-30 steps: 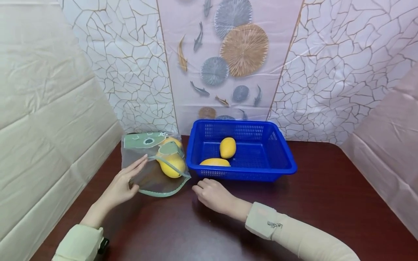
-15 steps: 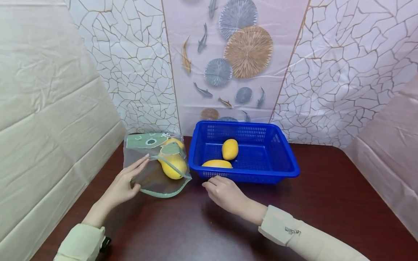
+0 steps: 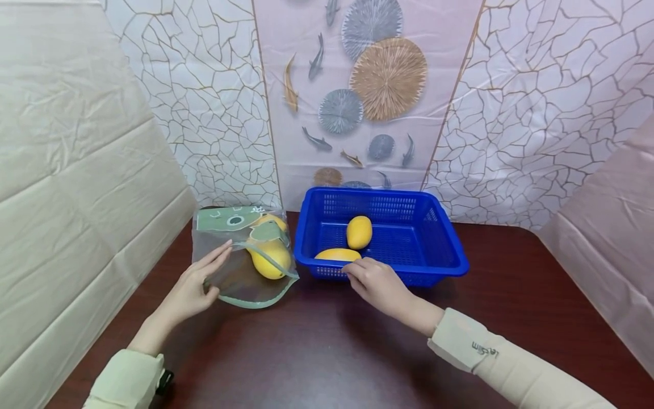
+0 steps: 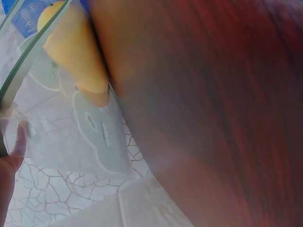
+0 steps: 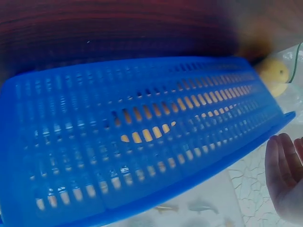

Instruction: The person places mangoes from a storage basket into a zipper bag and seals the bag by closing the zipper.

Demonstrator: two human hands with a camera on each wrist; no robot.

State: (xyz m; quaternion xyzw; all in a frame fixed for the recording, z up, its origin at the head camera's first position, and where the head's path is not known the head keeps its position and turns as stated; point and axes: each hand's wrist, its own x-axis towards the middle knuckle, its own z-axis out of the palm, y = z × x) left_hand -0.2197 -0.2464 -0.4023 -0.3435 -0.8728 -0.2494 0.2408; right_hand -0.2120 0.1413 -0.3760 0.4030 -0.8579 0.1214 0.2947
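My left hand (image 3: 189, 291) is at the mouth of a clear resealable bag (image 3: 217, 220) with green print, fingers straight along its upper edge and thumb apart at the lower edge. The mouth gapes toward me. Inside lies a yellow mango (image 3: 269, 268), with another yellow fruit (image 3: 272, 221) partly hidden behind the print. My right hand (image 3: 382, 288) hovers at the front rim of a blue plastic basket (image 3: 434, 268), fingers loosely bent, holding nothing. Just beyond its fingertips, one mango (image 3: 334, 254) lies along the basket's front wall. A second mango (image 3: 360, 233) sits behind it.
The dark red-brown table (image 3: 306, 363) carries the bag at left and the basket right beside it. Patterned cloth (image 3: 214, 102) hangs behind, with pale cloth sides (image 3: 76, 187) at both edges. The basket's slotted wall (image 5: 142, 161) fills much of the right wrist view.
My right hand has moved right and up, from the table between bag and basket to the basket's front rim. The left hand and the bag stay put.
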